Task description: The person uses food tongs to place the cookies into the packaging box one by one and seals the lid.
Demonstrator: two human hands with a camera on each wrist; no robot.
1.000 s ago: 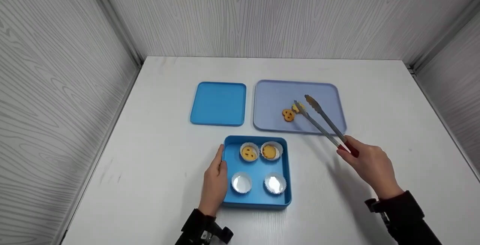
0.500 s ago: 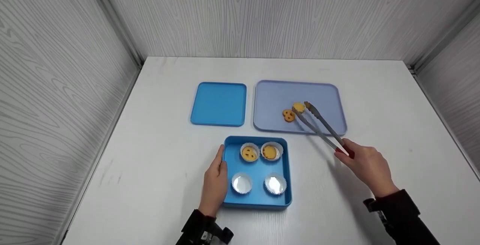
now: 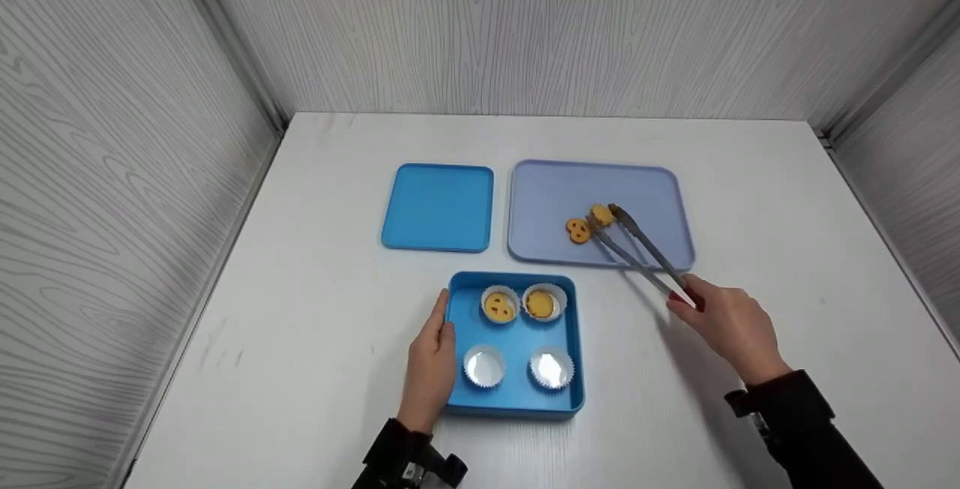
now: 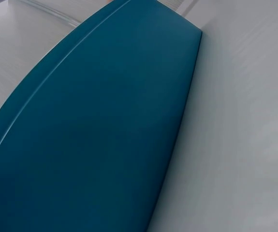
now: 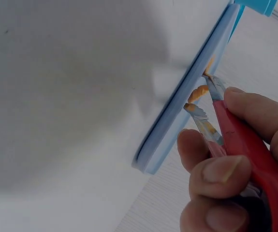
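Tong tips have come down to either side of the scalloped cookie (image 3: 602, 214), which has shifted slightly right; box and left hand look unmoved.

Head view: right hand (image 3: 731, 324) grips the red-handled tongs (image 3: 651, 248), reaching far and left over the lavender tray (image 3: 540, 189). Scalloped cookie on tray, between the tips; pretzel cookie (image 3: 577, 231) just left. Left hand (image 3: 430, 373), fingers straight, rests along the left wall of the blue box (image 3: 514, 339). In box: far-left paper cup (image 3: 515, 312) holds a pretzel cookie, far-right cup (image 3: 559, 303) a round one; two near cups show shiny insides. Square blue tray (image 3: 437, 208) lies far left on the counter (image 3: 300, 286).

Left wrist view: box wall fills much of it; hand out of sight.

Right wrist view: fingers curled round tong handles. Cookie between tips, tilted; firm pinch, cannot tell.
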